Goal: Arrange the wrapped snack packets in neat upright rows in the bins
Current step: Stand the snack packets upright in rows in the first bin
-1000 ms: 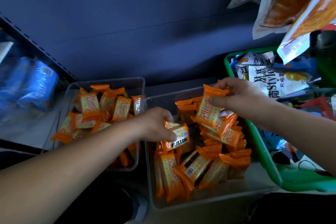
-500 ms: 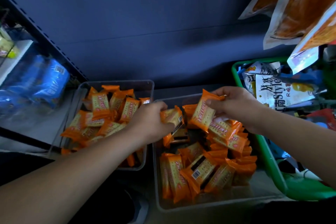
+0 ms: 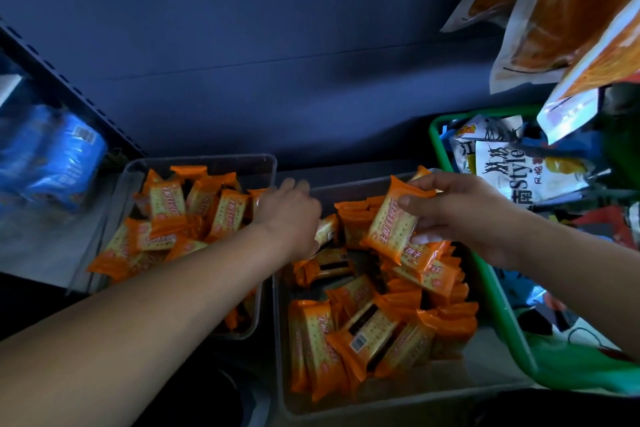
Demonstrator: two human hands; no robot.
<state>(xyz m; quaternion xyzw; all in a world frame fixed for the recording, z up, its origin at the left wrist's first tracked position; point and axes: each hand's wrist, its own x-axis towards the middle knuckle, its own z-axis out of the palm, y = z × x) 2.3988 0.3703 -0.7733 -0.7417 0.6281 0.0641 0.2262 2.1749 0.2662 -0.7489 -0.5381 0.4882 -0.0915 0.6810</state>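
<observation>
Two clear plastic bins stand side by side, both filled with orange wrapped snack packets. In the left bin (image 3: pixel 207 160) the packets (image 3: pixel 166 215) lie mostly heaped. Those in the right bin (image 3: pixel 398 404) are mixed: some packets (image 3: pixel 367 333) stand on edge, others lie loose. My left hand (image 3: pixel 289 215) hovers over the wall between the bins and grips a packet (image 3: pixel 326 229) that peeks out under the palm. At the right bin's far end my right hand (image 3: pixel 460 215) pinches one upright packet (image 3: pixel 391 224) above a row.
A green basket (image 3: pixel 450 163) of assorted snack bags touches the right bin's right side. Large orange pouches (image 3: pixel 571 10) hang overhead at the upper right. Blue packs (image 3: pixel 52 156) lie on the shelf to the left. A dark back panel rises behind the bins.
My left hand has lifted a packet out of the right bin and carried it left toward the left bin. The right hand keeps its packet, shifted slightly.
</observation>
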